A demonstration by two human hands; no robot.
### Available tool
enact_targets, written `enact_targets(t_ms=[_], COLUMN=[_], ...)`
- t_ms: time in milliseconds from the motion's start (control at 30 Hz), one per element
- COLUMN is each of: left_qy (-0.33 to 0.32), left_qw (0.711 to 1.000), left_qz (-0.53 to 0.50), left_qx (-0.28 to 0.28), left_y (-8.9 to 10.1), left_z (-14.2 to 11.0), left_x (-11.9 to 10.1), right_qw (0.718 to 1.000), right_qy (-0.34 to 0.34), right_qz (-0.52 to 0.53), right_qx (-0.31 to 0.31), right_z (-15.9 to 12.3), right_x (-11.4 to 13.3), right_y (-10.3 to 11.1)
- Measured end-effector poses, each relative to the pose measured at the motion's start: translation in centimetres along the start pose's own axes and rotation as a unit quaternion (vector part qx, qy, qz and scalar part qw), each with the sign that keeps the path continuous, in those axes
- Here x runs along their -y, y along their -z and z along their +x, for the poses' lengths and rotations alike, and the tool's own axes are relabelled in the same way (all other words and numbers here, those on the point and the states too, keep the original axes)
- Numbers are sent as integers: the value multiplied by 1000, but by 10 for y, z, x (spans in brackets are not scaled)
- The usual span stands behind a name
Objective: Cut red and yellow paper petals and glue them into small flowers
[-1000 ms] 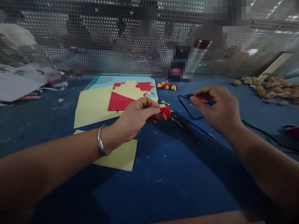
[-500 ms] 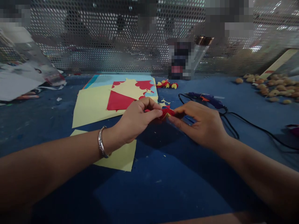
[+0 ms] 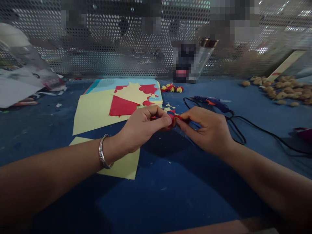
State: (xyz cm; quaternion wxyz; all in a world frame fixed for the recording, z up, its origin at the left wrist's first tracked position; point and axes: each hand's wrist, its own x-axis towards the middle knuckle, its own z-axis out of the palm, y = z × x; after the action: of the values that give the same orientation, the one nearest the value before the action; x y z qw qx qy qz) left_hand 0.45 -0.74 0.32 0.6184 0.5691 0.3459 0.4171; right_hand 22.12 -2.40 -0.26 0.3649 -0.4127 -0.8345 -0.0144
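A small red and yellow paper piece (image 3: 173,121) is pinched between my two hands above the blue table (image 3: 156,195). My left hand (image 3: 148,125), with a silver bracelet at the wrist, grips its left side between thumb and forefinger. On the other side, my right hand (image 3: 204,126) pinches its right end. The fingertips hide much of the piece. Just beyond lie small paper scraps (image 3: 170,106). Behind my left hand are cut red paper (image 3: 123,106) and cut pale yellow paper (image 3: 133,93).
Several folded red-yellow paper pieces (image 3: 172,87) lie farther back. A blue glue gun (image 3: 214,102) with a black cord (image 3: 263,128) rests at right, before a pile of peanuts (image 3: 290,89). A yellow sheet (image 3: 119,165) lies under my left forearm. Perforated metal (image 3: 109,48) stands behind the table.
The paper piece has turned between my fingers, so its red and yellow parts sit differently. Both hands stay pinched on it. The whole view has shifted slightly.
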Motion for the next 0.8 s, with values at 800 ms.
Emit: enact_targets(t_ms=[800], left_qy=[-36], left_qw=[999], left_qz=[20], left_qx=[20], left_y=[5], left_z=[5], left_x=[7], right_qw=[998], right_qy=[-22], right_qz=[55], right_qx=[34], right_z=[0], right_x=[5], right_y=[-1])
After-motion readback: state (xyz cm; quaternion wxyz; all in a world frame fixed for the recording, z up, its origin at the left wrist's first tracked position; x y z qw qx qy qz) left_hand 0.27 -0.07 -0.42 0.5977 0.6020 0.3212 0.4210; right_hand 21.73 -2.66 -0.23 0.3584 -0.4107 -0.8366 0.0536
